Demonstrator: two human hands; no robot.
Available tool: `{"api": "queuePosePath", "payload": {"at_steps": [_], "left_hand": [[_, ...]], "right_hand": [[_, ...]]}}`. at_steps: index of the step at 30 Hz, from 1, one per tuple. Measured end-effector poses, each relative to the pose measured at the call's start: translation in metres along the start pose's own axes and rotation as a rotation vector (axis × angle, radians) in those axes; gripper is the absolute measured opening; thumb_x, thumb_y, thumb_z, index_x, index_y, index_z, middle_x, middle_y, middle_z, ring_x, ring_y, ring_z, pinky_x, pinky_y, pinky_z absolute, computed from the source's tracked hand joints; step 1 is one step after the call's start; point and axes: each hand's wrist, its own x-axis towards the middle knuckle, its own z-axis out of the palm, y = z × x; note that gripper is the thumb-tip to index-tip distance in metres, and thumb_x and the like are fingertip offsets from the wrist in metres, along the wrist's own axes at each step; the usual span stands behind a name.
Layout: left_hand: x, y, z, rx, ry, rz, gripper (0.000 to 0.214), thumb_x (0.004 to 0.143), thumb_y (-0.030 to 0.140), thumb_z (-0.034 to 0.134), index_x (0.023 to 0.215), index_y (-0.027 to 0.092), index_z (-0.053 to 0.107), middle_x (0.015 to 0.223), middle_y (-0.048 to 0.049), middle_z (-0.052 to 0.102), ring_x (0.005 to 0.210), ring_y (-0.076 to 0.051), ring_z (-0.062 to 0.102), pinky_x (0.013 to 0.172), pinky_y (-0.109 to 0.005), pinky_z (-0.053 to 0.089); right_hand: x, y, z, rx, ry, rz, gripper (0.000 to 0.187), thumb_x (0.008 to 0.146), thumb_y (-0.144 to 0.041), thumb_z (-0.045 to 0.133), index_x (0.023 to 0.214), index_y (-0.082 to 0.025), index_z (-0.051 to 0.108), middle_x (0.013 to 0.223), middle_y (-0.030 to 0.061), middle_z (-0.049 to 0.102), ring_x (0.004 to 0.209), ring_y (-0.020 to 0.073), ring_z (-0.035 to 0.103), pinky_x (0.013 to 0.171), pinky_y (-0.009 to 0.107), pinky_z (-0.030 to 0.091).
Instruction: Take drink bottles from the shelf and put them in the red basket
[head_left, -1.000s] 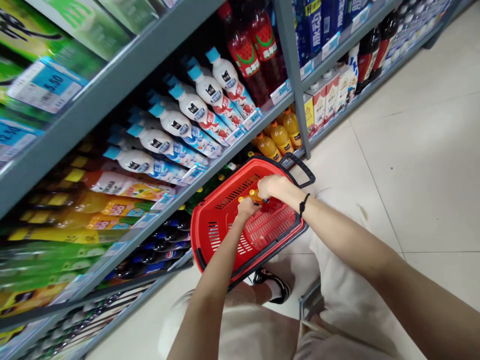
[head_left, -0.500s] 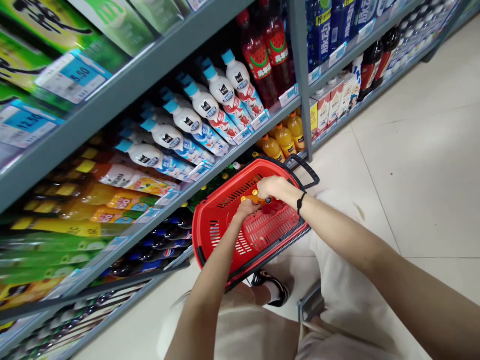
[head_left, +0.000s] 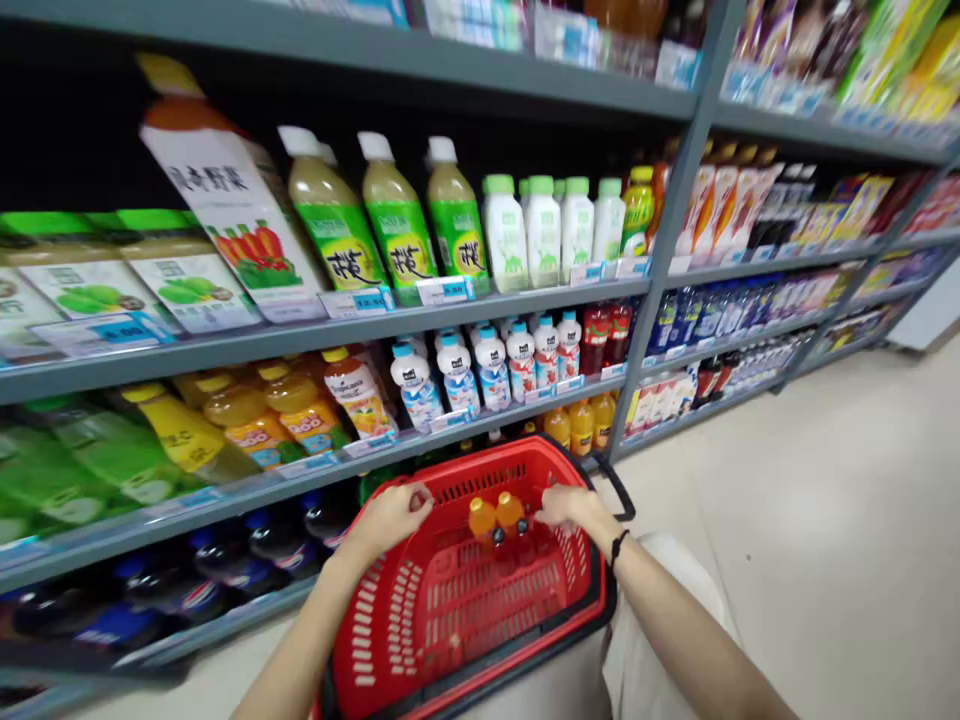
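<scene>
Two orange-drink bottles with yellow-orange caps, the left one (head_left: 481,520) and the right one (head_left: 510,511), stand against the far side inside a red shopping basket (head_left: 450,695). Two small dark round caps show just in front of them; what they belong to is hard to make out. My left hand (head_left: 396,512) hovers over the basket's left far rim, fingers loosely curled and apart, with nothing in it. Just right of the bottles, my right hand (head_left: 568,508) is inside the basket's right end, its fingers loosely bent and holding nothing visible.
Grey shelving (head_left: 517,305) runs along the front and left, filled with juice, yogurt-drink and soda bottles. The basket's black handle (head_left: 619,492) sticks out at its right end, near a shelf post (head_left: 660,270). Pale tiled floor (head_left: 795,490) lies to the right.
Both hands have come off the orange-drink bottles and moved apart, left hand toward the left rim. My view has tilted up and levelled, showing more shelves.
</scene>
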Motion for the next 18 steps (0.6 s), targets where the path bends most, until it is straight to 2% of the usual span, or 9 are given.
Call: {"api": "queuePosePath", "payload": {"at_steps": [2,4,6,8,10,12,16,18], "left_hand": [[0.000,0.011,-0.004,0.020,0.035,0.041,0.028,0.094,0.031,0.047,0.099,0.019,0.072,0.091,-0.0098,0.076,0.087,-0.027,0.072,0.078,-0.034,0.045],[-0.002,0.023,-0.006,0.039,0.044,0.087,0.027,0.093,0.026,0.047,0.095,0.016,0.073,0.092,-0.0128,0.076,0.089,-0.030,0.072,0.077,-0.036,0.045],[-0.005,0.033,-0.007,0.059,0.057,0.135,0.030,0.095,0.023,0.044,0.092,0.016,0.073,0.094,-0.0143,0.076,0.093,-0.032,0.073,0.077,-0.036,0.045],[-0.008,0.039,-0.009,0.076,0.082,0.161,0.033,0.097,0.023,0.041,0.094,0.016,0.073,0.098,-0.0142,0.077,0.097,-0.032,0.073,0.080,-0.037,0.047],[-0.009,0.042,-0.014,0.080,0.102,0.169,0.035,0.099,0.024,0.039,0.097,0.017,0.073,0.101,-0.0138,0.077,0.100,-0.032,0.073,0.083,-0.038,0.048],[-0.010,0.046,-0.018,0.080,0.101,0.168,0.036,0.100,0.023,0.038,0.099,0.016,0.073,0.104,-0.0141,0.077,0.103,-0.033,0.073,0.085,-0.039,0.049],[-0.011,0.055,-0.022,0.081,0.126,0.206,0.041,0.103,0.020,0.031,0.102,0.014,0.072,0.102,-0.0153,0.077,0.104,-0.033,0.073,0.087,-0.040,0.049],[-0.011,0.059,-0.022,0.050,0.139,0.237,0.043,0.105,0.021,0.029,0.104,0.014,0.071,0.099,-0.0147,0.077,0.103,-0.033,0.073,0.087,-0.040,0.049]], "right_hand": [[-0.005,-0.006,0.003,0.042,-0.018,0.008,0.036,0.092,-0.018,0.052,0.057,-0.013,0.060,0.052,0.0117,0.065,0.084,0.0356,0.079,0.074,0.042,0.063],[-0.012,-0.013,-0.001,0.130,-0.018,-0.046,0.037,0.093,-0.016,0.050,0.057,-0.014,0.061,0.050,0.0066,0.064,0.080,0.0297,0.080,0.073,0.037,0.063],[-0.023,-0.024,-0.017,0.244,0.023,-0.158,0.038,0.096,-0.019,0.048,0.061,-0.016,0.064,0.055,0.0019,0.067,0.075,0.0219,0.079,0.072,0.030,0.062],[-0.037,-0.039,-0.047,0.348,0.133,-0.290,0.035,0.097,-0.024,0.050,0.066,-0.019,0.066,0.061,-0.0013,0.071,0.072,0.0174,0.077,0.070,0.026,0.060],[-0.056,-0.057,-0.093,0.431,0.330,-0.414,0.028,0.096,-0.024,0.055,0.071,-0.019,0.067,0.065,-0.0019,0.072,0.068,0.0157,0.073,0.067,0.024,0.057],[-0.079,-0.077,-0.150,0.510,0.603,-0.527,0.025,0.096,-0.022,0.052,0.076,-0.019,0.067,0.067,-0.0011,0.070,0.064,0.0133,0.068,0.066,0.023,0.055],[-0.139,-0.114,-0.279,0.694,1.194,-0.743,0.025,0.102,-0.025,0.044,0.084,-0.018,0.059,0.071,-0.0006,0.065,0.064,0.0092,0.059,0.064,0.018,0.050],[-0.169,-0.124,-0.344,0.793,1.408,-0.840,0.023,0.104,-0.021,0.038,0.088,-0.019,0.056,0.072,-0.0009,0.063,0.062,0.0085,0.058,0.063,0.018,0.050]]}}
